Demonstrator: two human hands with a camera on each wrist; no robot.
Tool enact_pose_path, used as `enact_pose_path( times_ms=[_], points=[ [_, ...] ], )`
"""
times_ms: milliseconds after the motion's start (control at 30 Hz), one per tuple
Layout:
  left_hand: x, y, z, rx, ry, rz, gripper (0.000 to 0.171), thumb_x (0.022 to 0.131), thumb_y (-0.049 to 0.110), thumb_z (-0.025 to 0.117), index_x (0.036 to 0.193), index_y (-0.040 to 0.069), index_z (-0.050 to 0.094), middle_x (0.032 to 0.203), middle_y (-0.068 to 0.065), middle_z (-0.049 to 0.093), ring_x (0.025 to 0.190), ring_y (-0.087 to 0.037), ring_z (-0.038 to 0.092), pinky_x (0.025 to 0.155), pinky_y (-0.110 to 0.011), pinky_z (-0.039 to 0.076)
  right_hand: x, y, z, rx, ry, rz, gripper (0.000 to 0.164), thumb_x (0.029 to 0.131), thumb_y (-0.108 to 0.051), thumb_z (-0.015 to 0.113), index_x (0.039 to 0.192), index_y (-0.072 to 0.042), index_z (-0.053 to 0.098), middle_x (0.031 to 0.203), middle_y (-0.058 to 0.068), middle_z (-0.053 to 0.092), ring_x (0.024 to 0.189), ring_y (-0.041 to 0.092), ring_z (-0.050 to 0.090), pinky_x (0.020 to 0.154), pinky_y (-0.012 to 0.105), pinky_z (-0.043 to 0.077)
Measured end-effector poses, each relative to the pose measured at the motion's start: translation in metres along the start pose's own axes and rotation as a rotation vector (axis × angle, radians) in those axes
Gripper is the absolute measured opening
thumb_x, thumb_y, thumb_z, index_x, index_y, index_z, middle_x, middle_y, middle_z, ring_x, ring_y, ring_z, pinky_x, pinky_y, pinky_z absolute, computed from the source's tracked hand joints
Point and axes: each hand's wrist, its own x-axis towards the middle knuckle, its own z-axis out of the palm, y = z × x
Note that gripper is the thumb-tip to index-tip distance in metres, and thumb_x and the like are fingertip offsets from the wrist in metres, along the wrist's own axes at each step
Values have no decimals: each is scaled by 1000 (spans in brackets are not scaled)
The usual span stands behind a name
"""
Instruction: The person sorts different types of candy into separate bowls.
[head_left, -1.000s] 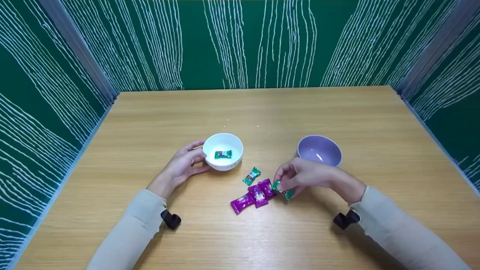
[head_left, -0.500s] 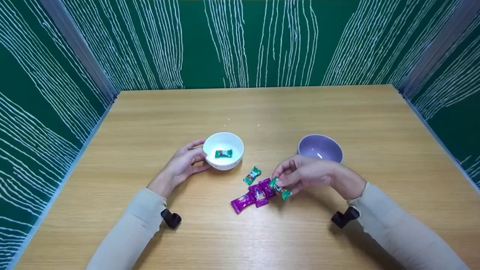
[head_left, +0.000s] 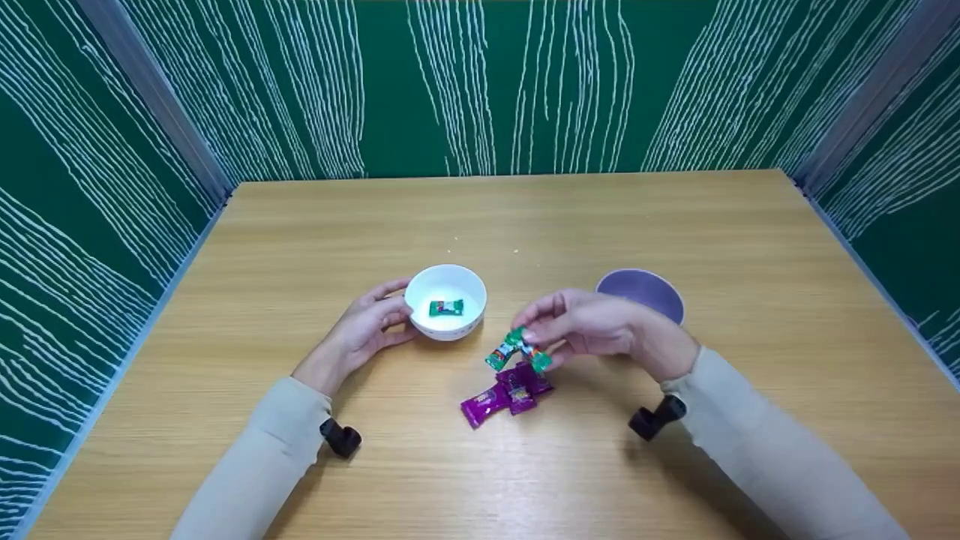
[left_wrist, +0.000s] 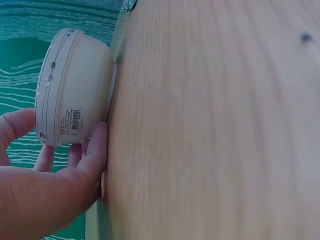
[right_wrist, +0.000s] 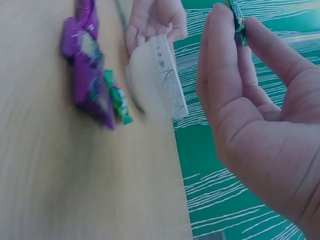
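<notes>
Right wrist view, and I've got the right hand (right_wrist: 267,145) pinching a green-wrapped candy (right_wrist: 239,22) between thumb and fingertips, held above the wooden table (right_wrist: 50,190). Over to the head camera: the left hand (head_left: 360,330) is curved round the white bowl (head_left: 448,281), and from the left wrist I make out the thumb low on the outer wall, the bowl standing upright. Inside that bowl lies a second green candy (head_left: 446,308). Near the pinch, a third green candy (head_left: 500,356) rests on the wood, just beside three purple candies (head_left: 517,397) bunched together. Farther out, I see the lavender bowl (head_left: 641,289), partly hidden behind the right hand, then green walls (head_left: 502,90) streaked with white lines.
</notes>
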Motion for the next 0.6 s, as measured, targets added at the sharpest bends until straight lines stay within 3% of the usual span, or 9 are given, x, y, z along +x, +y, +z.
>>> enact_pose_path(
  times_ms=[300,600],
  points=[
    [0,0,0,-17,5,-7,57,92,-1,59,147,10,47,138,-17,50,108,-26,59,102,-50,50,22,-30,10,31,10,-35,22,97,-3,66,118,-6,70,99,8,73,84,18,70,75,30,61],
    [0,0,-1,-30,-2,-6,56,93,0,60,147,10,48,133,-17,53,103,-24,61,102,-50,50,51,-57,18,37,101,-58,19,98,-5,66,116,-6,71,102,10,72,85,18,69,84,35,60]
  ],
)
